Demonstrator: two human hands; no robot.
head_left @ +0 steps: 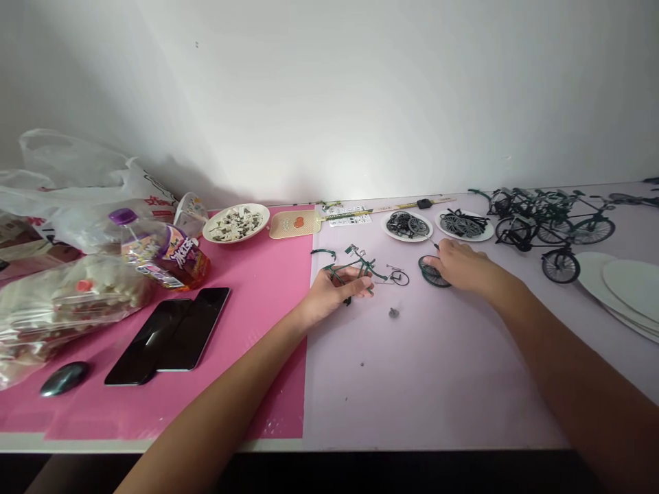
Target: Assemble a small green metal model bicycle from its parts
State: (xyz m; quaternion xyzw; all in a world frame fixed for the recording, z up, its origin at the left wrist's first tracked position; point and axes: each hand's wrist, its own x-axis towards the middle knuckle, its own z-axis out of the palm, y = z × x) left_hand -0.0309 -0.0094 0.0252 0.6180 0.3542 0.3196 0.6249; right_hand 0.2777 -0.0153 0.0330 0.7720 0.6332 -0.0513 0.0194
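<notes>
A small dark green bicycle frame is held in my left hand, its fingers closed round the lower part. My right hand is closed on a small dark wheel at the table, and a thin dark tool tip shows above its fingers. Between the hands lie a thin chain-guard-like part with a ring and a small grey piece. A curved green fender sits just behind my left hand.
Plates of wheels and black parts stand behind my right hand. Assembled bicycles and white plates are at the right. Left are a drink bottle, two phones, a mouse and plastic bags.
</notes>
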